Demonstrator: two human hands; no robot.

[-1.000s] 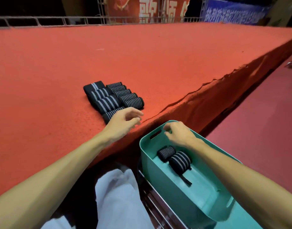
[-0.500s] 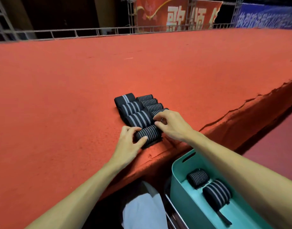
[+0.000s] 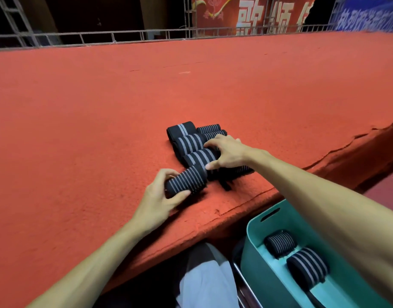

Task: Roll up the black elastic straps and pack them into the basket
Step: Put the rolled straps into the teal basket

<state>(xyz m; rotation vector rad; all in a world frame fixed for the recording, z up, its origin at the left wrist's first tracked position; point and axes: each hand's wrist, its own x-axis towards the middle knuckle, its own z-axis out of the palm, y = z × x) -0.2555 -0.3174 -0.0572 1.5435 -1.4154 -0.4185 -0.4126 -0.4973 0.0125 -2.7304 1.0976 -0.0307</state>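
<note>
At centre frame the left hand (image 3: pixel 156 202) grips the nearest rolled strap (image 3: pixel 186 182) on the red carpeted bench (image 3: pixel 80 130). The right hand (image 3: pixel 227 152) presses on the row of rolled straps (image 3: pixel 191 142) beside it, grasping none that I can see. Lower right, two rolls (image 3: pixel 279 242) lie in the teal basket (image 3: pixel 253 270).

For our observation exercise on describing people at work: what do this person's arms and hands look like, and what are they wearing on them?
Both forearms are bare from the frame edge to the wrist, with no sleeves in view. The left hand and right hand wear no gloves, and no rings, watch or bands can be seen. Fingernails look short and unpainted. No markings show.
</note>
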